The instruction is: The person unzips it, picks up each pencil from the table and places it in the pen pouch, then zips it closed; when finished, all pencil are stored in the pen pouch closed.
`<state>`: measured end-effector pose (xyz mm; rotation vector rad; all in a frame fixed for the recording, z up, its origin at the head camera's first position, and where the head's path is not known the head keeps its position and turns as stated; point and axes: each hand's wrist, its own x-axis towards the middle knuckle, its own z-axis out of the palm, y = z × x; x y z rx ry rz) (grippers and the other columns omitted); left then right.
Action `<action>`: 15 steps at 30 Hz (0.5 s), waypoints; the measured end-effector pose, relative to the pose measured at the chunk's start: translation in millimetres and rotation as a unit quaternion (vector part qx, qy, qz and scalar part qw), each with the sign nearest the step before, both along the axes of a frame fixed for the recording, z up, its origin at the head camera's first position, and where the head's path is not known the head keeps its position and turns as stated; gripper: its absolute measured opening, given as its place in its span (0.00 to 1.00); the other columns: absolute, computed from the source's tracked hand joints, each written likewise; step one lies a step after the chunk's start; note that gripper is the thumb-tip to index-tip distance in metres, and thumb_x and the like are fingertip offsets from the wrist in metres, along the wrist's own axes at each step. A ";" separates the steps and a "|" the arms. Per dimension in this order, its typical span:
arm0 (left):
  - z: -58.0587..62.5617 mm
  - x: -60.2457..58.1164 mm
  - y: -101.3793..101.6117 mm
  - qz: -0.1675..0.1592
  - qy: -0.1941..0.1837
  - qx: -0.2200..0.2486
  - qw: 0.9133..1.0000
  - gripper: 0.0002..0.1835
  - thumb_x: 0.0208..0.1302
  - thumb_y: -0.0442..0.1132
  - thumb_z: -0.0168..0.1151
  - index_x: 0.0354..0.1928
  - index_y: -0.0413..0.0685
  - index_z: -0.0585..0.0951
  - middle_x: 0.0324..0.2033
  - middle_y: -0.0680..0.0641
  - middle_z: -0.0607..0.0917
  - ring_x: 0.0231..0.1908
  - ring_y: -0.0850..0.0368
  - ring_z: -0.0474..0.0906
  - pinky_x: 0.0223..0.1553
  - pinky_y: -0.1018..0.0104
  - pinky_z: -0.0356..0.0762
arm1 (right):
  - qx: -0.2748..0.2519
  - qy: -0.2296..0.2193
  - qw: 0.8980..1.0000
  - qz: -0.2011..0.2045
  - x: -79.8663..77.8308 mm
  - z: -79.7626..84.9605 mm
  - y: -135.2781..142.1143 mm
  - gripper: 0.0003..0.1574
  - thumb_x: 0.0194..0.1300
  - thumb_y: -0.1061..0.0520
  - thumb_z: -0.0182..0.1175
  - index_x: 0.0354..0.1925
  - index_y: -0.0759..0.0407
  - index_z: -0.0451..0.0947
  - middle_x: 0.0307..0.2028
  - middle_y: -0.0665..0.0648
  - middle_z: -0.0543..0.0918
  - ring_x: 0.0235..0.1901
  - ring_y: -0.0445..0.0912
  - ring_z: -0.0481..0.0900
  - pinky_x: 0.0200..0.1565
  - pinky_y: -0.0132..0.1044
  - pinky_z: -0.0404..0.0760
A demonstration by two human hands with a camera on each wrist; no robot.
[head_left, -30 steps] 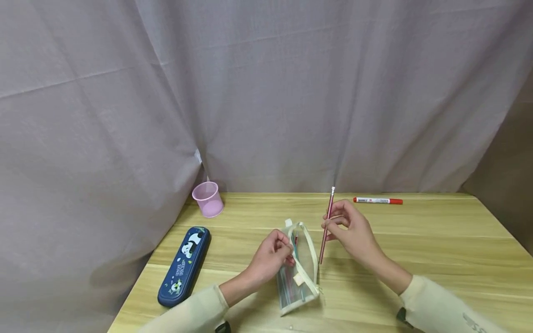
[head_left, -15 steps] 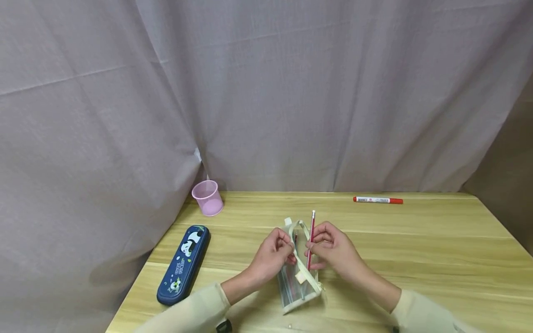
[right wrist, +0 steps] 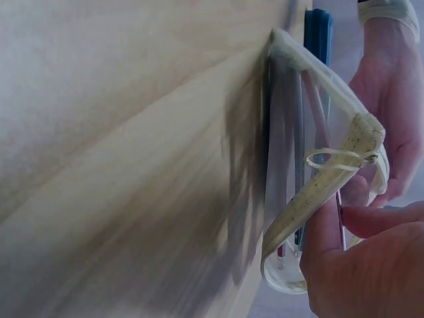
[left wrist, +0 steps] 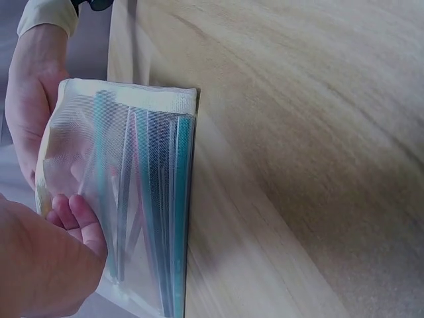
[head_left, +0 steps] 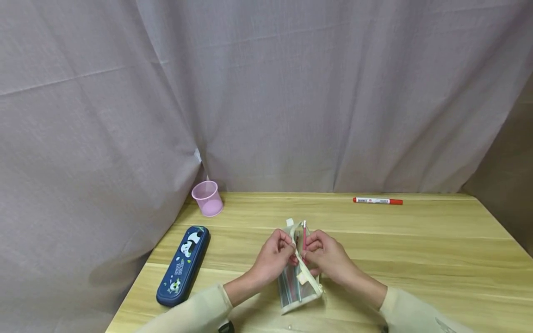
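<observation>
A see-through mesh pencil pouch [head_left: 290, 296] with cream zipper edging stands unzipped on the table. My left hand [head_left: 269, 260] pinches its left opening edge. In my right hand [head_left: 331, 260], at the right side of the opening, is a red pencil [head_left: 304, 236] held between thumb and fingers. Its white-capped end points up and its lower part is down inside the pouch. Several long thin sticks, some teal [left wrist: 179, 199], show through the mesh in the left wrist view. The right wrist view shows the zipper edge [right wrist: 311, 199] looping over my right fingers.
A dark blue panda pencil case [head_left: 183, 266] lies at the left. Behind it stands a pink plastic cup [head_left: 211, 206]. A red-and-white marker [head_left: 377, 200] lies at the back right, near the grey curtain [head_left: 266, 101].
My right hand has moved left and down with the red pencil, from beside the pouch into its opening. The pencil now sits lower. My left hand stays at the pouch's edge.
</observation>
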<state>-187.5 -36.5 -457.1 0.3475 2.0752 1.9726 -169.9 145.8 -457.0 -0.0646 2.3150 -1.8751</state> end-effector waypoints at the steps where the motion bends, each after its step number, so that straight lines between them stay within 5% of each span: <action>1: -0.2 0.1 0.1 -0.002 -0.001 0.001 1.000 0.07 0.74 0.30 0.55 0.49 0.35 0.71 0.34 0.49 0.78 0.31 0.58 0.81 0.39 0.69 0.89 | 0.006 -0.001 1.000 -0.001 -0.9 -0.9 -1.2 0.18 0.68 0.67 0.65 0.53 0.69 0.72 0.42 0.62 0.84 0.33 0.46 0.84 0.30 0.44 0.92; 15: -1.2 0.3 0.6 -0.008 -0.003 0.008 1.000 0.06 0.75 0.29 0.53 0.49 0.35 0.70 0.33 0.50 0.77 0.31 0.59 0.81 0.38 0.72 0.87 | 0.083 -0.002 0.997 0.004 -7.6 1.4 -6.8 0.12 0.67 0.67 0.65 0.49 0.66 0.78 0.34 0.56 0.89 0.26 0.45 0.86 0.26 0.42 0.90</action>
